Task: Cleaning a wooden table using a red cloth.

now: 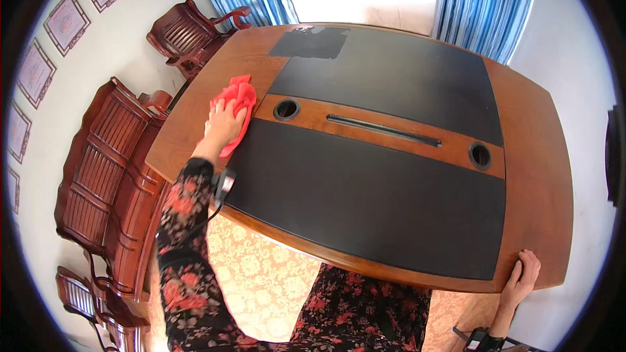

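Observation:
My left hand (226, 122) presses on a crumpled red cloth (240, 93), fingers spread over it. The cloth lies at the left part of the wooden table (188, 122), against the border between the brown wood and the near black panel (371, 195). At the near right corner, my right hand (523, 274) rests on the table edge with no object in it. A small dark device (225, 185) with a cable sits at my left wrist. Another dark device (477, 340) is strapped at the right wrist.
Two round black-rimmed holes, left (286, 109) and right (480, 155), flank a long slot (384, 130) in the centre strip. A ragged-edged dark patch (310, 43) shows at the far left. A wooden bench (105, 156) and armchair (188, 34) stand leftward; blue curtains (484, 10) hang behind.

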### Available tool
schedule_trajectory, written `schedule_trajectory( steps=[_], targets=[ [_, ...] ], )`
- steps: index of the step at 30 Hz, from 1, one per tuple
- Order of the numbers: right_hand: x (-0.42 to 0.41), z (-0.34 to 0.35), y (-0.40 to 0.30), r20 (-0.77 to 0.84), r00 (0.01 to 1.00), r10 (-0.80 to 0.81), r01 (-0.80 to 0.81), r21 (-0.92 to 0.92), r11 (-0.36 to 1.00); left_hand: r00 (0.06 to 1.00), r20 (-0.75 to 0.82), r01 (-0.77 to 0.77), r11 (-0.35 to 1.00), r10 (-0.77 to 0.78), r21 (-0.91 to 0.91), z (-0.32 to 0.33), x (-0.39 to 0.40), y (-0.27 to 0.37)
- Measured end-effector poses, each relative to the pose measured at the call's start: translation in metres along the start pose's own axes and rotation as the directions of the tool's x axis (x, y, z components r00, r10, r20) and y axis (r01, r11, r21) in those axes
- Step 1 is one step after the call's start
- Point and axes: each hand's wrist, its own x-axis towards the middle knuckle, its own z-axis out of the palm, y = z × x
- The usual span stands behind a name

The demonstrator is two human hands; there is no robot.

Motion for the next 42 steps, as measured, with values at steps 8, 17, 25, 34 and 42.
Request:
schedule_trajectory(
  steps=[8, 17, 25, 34, 42],
  targets=[
    [0.001, 0.0, -0.005, -0.004, 1.0, -0.014, 0.014, 0.024, 1.0, 0.962, -0.025, -0.272, 0.958, 0.271, -0.085, 0.02, 0.05, 0.086],
    [-0.001, 0.004, 0.014, 0.023, 0.999, -0.044, 0.043, 0.044, 0.998, 0.933, 0.002, -0.342, 0.884, 0.36, 0.318, 0.024, 0.014, -0.082],
    [-0.004, 0.007, 0.015, 0.004, 1.0, -0.024, 0.024, 0.052, 0.998, 0.905, -0.056, 0.425, 0.903, -0.421, 0.067, -0.007, -0.134, -0.194],
    [-0.008, 0.005, 0.021, 0.029, 0.999, -0.037, 0.037, 0.012, 0.999, 0.911, -0.169, -0.4, 0.904, 0.375, -0.148, -0.027, -0.168, 0.039],
    [-0.015, 0.015, 0.019, 0.038, 0.999, -0.027, 0.027, 0.004, 1.0, 0.98, -0.194, 0.045, 0.999, -0.046, -0.01, -0.005, -0.086, -0.011]
  ],
)
